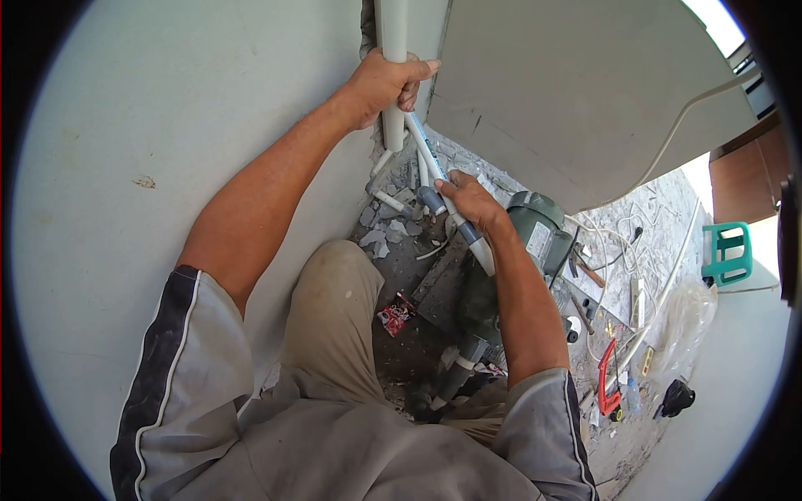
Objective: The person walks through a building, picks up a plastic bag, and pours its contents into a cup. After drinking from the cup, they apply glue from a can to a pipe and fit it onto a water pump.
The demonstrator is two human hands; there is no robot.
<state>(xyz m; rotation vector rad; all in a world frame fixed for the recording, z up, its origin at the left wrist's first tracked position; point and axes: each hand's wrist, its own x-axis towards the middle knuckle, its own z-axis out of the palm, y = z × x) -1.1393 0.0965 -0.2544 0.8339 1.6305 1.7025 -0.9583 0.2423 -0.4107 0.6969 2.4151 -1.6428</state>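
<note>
My left hand [378, 90] is wrapped around a thick white pipe [393, 25] that runs down along the wall corner. One of its fingers points out to the right. Lower down, my right hand [473, 202] grips a thinner white pipe [424, 144] with blue lettering. This thinner pipe slants from just beneath my left hand, and a grey coupling [469, 231] sits on it below my right hand. A grey elbow fitting [432, 200] is just left of my right fingers. Under my right forearm stands a green electric water pump [535, 221], partly hidden by the arm.
Broken rubble [383, 232] lies at the wall's foot, and a red packet [396, 315] near my knee. To the right are a hammer [590, 274], a red hacksaw [607, 384], loose white cable [614, 238], a clear plastic bag [687, 321] and a green stool [728, 253].
</note>
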